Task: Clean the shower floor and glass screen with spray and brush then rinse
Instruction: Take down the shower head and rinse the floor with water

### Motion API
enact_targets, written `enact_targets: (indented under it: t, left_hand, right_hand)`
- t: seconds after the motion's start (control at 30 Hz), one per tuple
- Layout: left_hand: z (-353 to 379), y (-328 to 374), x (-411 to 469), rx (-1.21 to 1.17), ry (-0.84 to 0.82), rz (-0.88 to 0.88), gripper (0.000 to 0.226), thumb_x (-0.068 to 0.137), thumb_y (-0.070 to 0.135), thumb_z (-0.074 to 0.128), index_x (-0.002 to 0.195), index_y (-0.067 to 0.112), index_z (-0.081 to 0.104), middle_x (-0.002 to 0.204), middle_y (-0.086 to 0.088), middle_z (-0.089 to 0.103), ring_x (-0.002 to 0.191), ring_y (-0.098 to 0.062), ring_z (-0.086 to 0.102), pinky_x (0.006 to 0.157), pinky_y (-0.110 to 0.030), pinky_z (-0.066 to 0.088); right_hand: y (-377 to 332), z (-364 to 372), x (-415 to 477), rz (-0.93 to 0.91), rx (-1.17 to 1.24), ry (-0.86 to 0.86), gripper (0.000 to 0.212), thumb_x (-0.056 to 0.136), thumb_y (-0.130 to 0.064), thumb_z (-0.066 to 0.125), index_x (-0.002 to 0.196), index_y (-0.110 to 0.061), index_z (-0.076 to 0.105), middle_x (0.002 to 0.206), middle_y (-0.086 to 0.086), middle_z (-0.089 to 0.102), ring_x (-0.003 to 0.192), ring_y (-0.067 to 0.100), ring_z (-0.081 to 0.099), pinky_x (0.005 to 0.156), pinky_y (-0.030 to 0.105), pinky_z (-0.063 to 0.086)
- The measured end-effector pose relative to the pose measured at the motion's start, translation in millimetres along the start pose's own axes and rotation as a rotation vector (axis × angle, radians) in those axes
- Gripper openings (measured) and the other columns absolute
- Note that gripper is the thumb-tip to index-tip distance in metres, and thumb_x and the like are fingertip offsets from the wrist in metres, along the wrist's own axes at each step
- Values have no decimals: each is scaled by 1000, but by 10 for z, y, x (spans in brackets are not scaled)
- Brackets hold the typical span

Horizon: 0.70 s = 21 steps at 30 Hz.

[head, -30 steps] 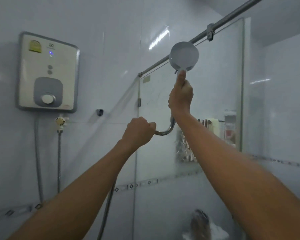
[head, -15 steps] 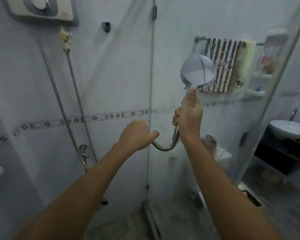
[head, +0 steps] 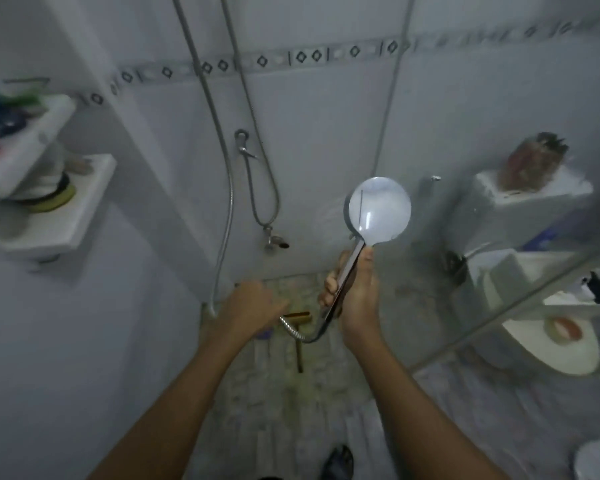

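Shower head (head: 380, 211): right hand (head: 355, 296); hose (head: 293, 330): left hand (head: 250, 304); shelf (head: 80, 202) holds yellow pad (head: 54, 199).

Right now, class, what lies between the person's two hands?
In the head view, a curved silver metal hose runs from left hand to right hand; a yellowish T-shaped tool lies on the floor below.

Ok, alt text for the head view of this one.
The right hand holds a round handheld shower head by its handle while the left hand grips its metal hose. A yellowish long-handled tool lies on the pebbled shower floor below.
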<state>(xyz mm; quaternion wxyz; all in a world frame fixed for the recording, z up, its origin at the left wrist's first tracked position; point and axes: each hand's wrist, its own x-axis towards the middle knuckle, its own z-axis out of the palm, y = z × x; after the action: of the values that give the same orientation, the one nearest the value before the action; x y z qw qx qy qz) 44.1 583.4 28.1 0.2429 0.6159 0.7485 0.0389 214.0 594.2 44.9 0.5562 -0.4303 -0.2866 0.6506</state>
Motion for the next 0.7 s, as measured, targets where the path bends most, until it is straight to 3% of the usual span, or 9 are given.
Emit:
enact_targets:
  t: [0.1, 0.2, 0.3, 0.4, 0.5, 0.6, 0.7]
  left_hand:
    - [336, -546, -317, -99, -13, -165, 74, 66, 74, 39, 76, 9, 72, 79, -11, 71, 80, -27, 69, 67, -33, 53]
    - [500, -895, -642, -203, -16, -310, 51, 82, 63, 61, 55, 20, 54, 63, 0, 57, 72, -25, 62, 62, -29, 45]
    - [635, -1258, -909, -213, -3, -381, 51, 88, 55, 66, 52, 22, 50, 59, 4, 54, 68, -20, 62, 57, -27, 43]
    - [739, -1537, -1196, -243, 41, -421, 54, 89, 51, 67, 51, 21, 44, 56, 5, 50, 58, -15, 53, 46, -23, 31]
    - [802, -1753, -1446, -227, 61, -473, 56, 90, 51, 65, 49, 21, 42, 54, 7, 48, 55, -14, 51, 43, -23, 25]
    - [893, -1924, -1625, -231, 53, -483, 57, 91, 53, 63, 49, 20, 43, 57, 4, 54, 57, -16, 58, 46, -25, 30]
    - [987, -2100, -1786, -245, 55, -501, 53, 89, 51, 64, 51, 21, 44, 66, -4, 64, 69, -23, 67, 57, -27, 44]
  right_hand:
    - [482, 99, -201, 132, -68, -18, 66, 87, -78, 40, 78, -13, 42, 51, 6, 41, 41, 18, 37, 42, 24, 33]
    - [895, 212, -368, 230, -135, -33, 68, 89, -78, 39, 74, -11, 44, 51, 6, 42, 43, 19, 37, 43, 25, 33]
    - [1194, 359, -608, 278, -123, -62, 62, 88, -76, 43, 74, -16, 47, 52, 7, 39, 43, 18, 35, 43, 25, 31]
    - [1421, 496, -880, 306, -122, -93, 64, 84, -80, 47, 80, -16, 47, 53, 8, 38, 44, 18, 35, 44, 25, 32]
    - [1583, 598, -1121, 325, -147, -135, 59, 82, -74, 41, 73, -17, 52, 52, 6, 41, 44, 18, 37, 45, 27, 32]
    - [1727, 648, -1277, 341, -166, -188, 62, 90, -75, 38, 59, -24, 56, 51, 5, 41, 42, 17, 38, 46, 27, 33]
    - [1903, 684, -1407, 356, -161, -209, 59, 89, -71, 38, 70, -17, 51, 51, 6, 41, 41, 17, 37, 45, 26, 34]
